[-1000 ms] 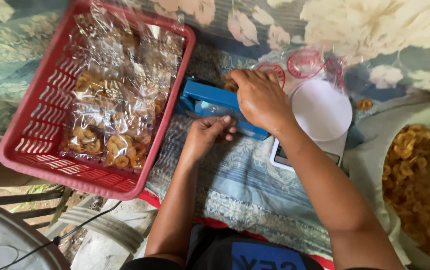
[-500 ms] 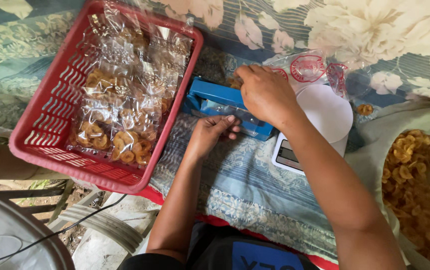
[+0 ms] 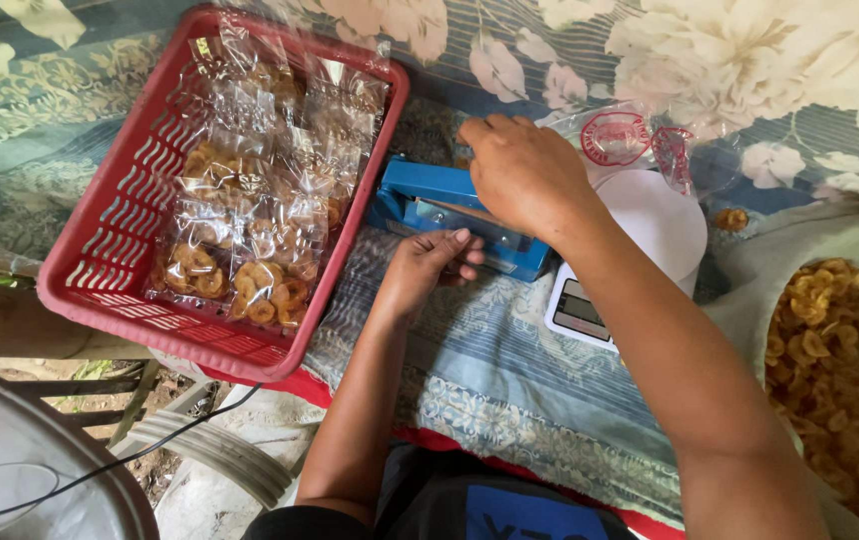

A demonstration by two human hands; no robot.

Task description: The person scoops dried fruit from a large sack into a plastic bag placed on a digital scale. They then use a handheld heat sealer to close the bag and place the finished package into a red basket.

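Blue metal heat sealer (image 3: 450, 212), rigid and heavy: I'm pressing its arm with my right hand (image 3: 525, 172), palm flat; my left hand (image 3: 428, 268) is pinching the thin, slippery bag edge.

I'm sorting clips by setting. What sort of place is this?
Probably a home snack-packing spot, not a factory: a blue heat sealer on a floral cloth, a red basket of bagged fried rings, and a small scale beside loose chips.
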